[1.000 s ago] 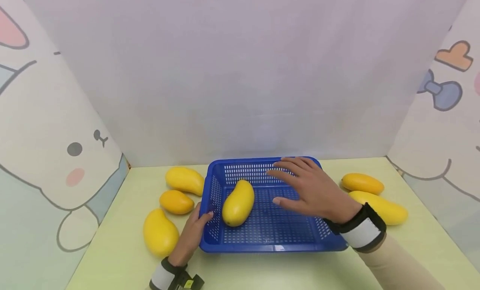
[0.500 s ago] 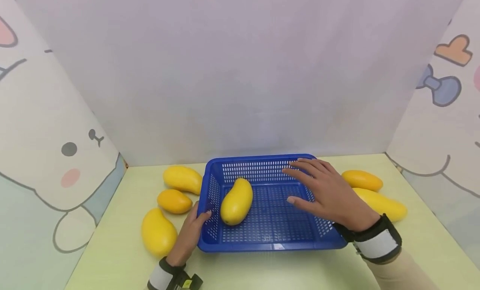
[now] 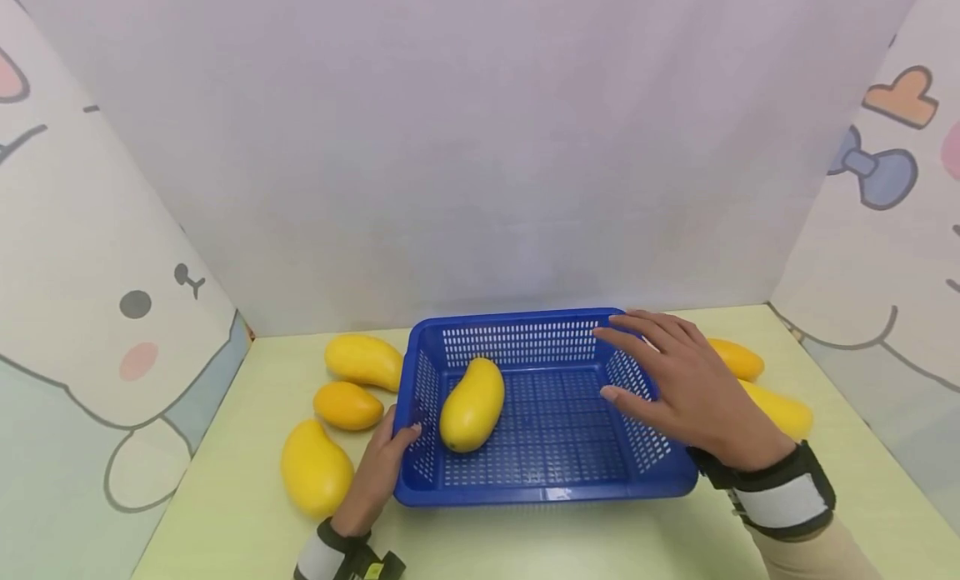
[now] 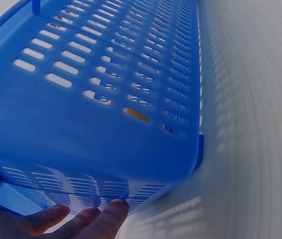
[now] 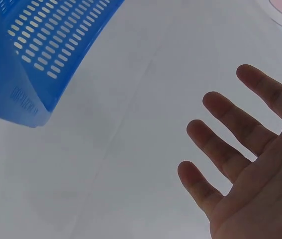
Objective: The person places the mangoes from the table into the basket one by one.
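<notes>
A blue plastic basket [image 3: 547,495] with slotted walls stands in the middle of the table. One yellow mango [image 3: 472,405] lies in its left part. My left hand [image 3: 381,472] grips the basket's left rim, thumb over the edge; in the left wrist view, the fingers [image 4: 112,215] lie along the outside of the slotted wall. Over the basket's right side hovers my right hand [image 3: 682,388], fingers spread and holding nothing. The right wrist view shows that palm [image 5: 260,199] apart from the basket [image 5: 56,50].
Left of the basket lie a yellow mango [image 3: 363,361], an orange-yellow mango [image 3: 348,406] and a larger yellow mango [image 3: 317,470]. To the right, an orange mango [image 3: 738,359] and a yellow mango [image 3: 782,412] are partly covered by my right hand. A pale wall [image 3: 480,163] rises behind.
My right hand has moved rightward from above the basket's middle to its right side, covering more of the mangoes there. The left hand keeps its hold, and the basket stays in place.
</notes>
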Available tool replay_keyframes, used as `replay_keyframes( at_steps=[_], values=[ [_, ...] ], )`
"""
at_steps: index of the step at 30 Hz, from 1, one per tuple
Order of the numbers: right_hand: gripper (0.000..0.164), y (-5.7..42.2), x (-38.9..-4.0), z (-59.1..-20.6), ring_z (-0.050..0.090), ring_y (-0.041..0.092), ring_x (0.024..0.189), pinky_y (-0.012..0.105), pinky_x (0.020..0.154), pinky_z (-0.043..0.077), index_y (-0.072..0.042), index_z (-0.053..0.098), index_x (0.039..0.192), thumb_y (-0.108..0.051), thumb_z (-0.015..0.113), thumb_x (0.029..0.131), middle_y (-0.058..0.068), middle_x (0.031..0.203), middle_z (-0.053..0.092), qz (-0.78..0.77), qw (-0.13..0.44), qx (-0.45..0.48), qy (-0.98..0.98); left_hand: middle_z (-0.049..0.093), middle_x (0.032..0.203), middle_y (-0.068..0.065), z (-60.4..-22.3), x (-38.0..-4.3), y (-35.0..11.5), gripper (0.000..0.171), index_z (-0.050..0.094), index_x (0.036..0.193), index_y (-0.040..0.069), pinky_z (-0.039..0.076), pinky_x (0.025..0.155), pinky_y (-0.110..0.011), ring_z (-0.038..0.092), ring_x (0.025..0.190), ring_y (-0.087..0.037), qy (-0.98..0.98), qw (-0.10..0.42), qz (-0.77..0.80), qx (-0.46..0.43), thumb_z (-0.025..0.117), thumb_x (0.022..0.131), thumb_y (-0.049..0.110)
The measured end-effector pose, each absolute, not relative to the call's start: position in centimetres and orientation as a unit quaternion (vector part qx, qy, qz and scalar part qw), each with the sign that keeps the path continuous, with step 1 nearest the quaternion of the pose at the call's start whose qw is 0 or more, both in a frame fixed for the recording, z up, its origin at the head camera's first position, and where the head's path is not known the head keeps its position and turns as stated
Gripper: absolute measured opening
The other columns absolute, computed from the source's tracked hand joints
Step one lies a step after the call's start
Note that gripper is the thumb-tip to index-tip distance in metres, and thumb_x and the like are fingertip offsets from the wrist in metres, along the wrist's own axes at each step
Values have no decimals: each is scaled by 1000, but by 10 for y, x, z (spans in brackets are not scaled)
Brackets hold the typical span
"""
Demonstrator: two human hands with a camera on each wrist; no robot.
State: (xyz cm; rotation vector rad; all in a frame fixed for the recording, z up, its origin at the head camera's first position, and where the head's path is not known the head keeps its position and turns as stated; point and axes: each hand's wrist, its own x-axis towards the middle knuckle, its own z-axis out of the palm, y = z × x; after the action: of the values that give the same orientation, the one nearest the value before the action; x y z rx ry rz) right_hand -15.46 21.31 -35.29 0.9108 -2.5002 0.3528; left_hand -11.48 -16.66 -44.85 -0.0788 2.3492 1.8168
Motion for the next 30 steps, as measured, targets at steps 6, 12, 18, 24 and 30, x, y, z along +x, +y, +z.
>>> replay_keyframes(
  at_steps=[6,12,18,24,30],
  values=[
    [63,222,-153,-357,32,28,129,55,101,27,-27,46,136,-55,60,81,6,138,44,131,228,309,-914,38,140,-14,-448,-116,-168,49,28,142,16,40,94,-52,46,118,-33,789,89,607,-28,41,97,30],
    [63,228,-152,-364,33,29,129,56,100,27,-25,46,136,-54,60,81,7,138,45,130,228,296,-918,39,140,-14,-448,-115,-167,49,27,142,17,40,93,-52,46,117,-32,790,89,605,-28,40,97,30],
    [63,234,-150,-370,34,30,128,56,100,27,-24,47,135,-55,60,81,7,136,46,131,225,283,-923,37,141,-15,-449,-114,-167,49,27,143,16,39,94,-54,44,120,-35,790,84,607,-20,40,97,27],
    [63,239,-150,-377,35,31,127,57,98,28,-24,47,135,-54,61,81,6,135,47,128,229,275,-925,37,141,-16,-449,-114,-166,50,26,143,15,39,94,-54,44,120,-36,791,85,606,-18,40,97,28],
    [62,243,-149,-380,36,31,126,57,98,28,-23,47,134,-53,60,81,7,133,48,128,234,268,-926,37,141,-17,-447,-115,-166,51,25,143,14,40,93,-54,44,119,-35,788,87,609,-23,40,97,28]
  ],
)
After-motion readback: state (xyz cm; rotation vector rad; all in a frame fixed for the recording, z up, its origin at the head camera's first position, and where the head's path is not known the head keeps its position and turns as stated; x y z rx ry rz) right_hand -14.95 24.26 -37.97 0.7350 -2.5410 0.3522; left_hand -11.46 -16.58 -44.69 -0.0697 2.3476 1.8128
